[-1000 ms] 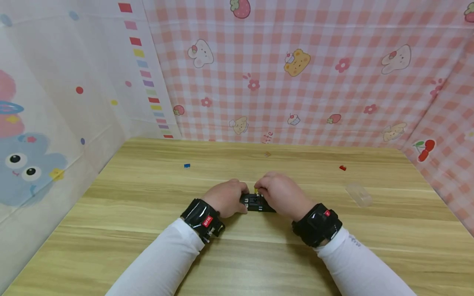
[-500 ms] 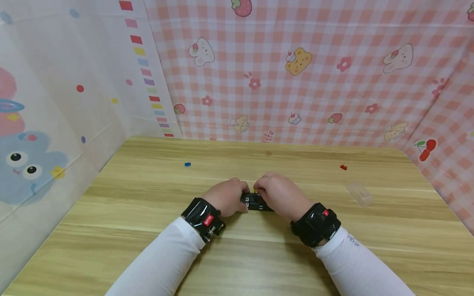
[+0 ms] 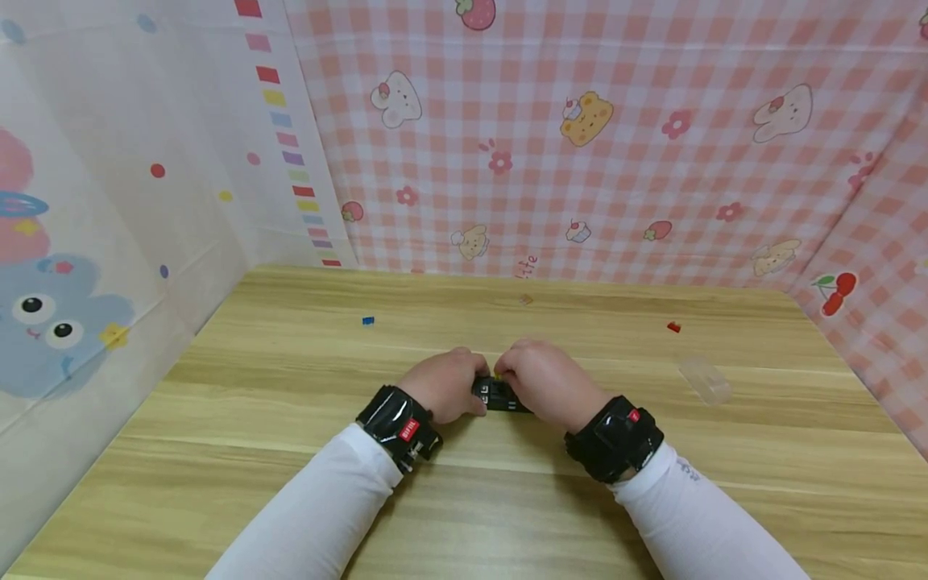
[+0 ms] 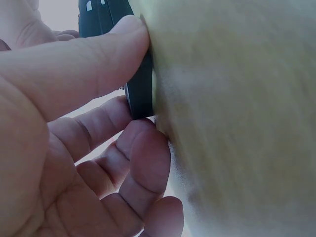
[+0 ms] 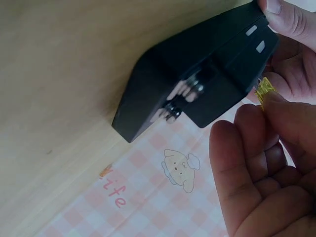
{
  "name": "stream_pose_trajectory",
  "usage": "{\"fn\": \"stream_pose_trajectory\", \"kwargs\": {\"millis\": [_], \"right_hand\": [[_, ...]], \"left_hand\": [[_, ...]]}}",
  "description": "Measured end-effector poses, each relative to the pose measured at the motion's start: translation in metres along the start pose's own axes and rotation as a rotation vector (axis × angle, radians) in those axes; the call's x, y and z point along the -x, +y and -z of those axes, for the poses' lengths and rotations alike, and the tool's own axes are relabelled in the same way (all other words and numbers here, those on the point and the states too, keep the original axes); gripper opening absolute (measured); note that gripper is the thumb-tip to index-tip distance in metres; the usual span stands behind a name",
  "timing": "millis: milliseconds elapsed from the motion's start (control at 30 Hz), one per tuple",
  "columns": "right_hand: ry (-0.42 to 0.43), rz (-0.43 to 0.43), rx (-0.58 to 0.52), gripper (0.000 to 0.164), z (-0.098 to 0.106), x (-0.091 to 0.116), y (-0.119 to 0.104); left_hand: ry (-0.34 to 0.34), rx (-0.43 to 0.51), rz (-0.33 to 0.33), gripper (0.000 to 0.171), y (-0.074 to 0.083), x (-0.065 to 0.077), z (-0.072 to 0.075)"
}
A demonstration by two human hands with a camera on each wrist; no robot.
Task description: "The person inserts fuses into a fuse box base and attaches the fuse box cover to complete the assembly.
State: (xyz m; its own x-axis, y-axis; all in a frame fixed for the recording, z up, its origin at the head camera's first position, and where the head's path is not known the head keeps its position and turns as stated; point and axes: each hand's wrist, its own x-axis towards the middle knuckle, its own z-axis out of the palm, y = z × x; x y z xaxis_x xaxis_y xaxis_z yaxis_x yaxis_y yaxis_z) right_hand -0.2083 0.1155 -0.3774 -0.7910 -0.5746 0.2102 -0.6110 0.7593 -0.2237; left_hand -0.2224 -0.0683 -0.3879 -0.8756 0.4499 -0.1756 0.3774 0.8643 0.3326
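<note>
A black fuse block (image 3: 500, 396) with white markings lies on the table between both hands. In the right wrist view, metal screw terminals show on the near end of the block (image 5: 163, 74). My left hand (image 3: 445, 388) grips the block's left end, thumb on the near side and fingers on the far side, as the left wrist view also shows. Thumb and fingers of my right hand (image 3: 548, 385) pinch a small translucent yellow blade fuse (image 5: 265, 90) at the block's far edge. Much of the block's right part is hidden behind this hand in the head view.
A blue fuse (image 3: 368, 321) lies at the back left and a red fuse (image 3: 674, 327) at the back right. A small pale orange piece (image 3: 525, 300) lies near the back edge. To the right rests a clear plastic cover (image 3: 705, 380).
My right hand has shifted slightly left with the yellow fuse, and less of the fuse shows above the block. My left hand keeps its grip on the block.
</note>
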Motion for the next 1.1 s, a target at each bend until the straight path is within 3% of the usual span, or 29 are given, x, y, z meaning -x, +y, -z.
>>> {"fn": "stream_pose_trajectory", "kwargs": {"millis": [1100], "right_hand": [[-0.051, 0.008, 0.023, 0.016, -0.0016, -0.0023, -0.0028]], "left_hand": [[-0.012, 0.003, 0.003, 0.044, 0.0007, -0.0004, 0.001]]}}
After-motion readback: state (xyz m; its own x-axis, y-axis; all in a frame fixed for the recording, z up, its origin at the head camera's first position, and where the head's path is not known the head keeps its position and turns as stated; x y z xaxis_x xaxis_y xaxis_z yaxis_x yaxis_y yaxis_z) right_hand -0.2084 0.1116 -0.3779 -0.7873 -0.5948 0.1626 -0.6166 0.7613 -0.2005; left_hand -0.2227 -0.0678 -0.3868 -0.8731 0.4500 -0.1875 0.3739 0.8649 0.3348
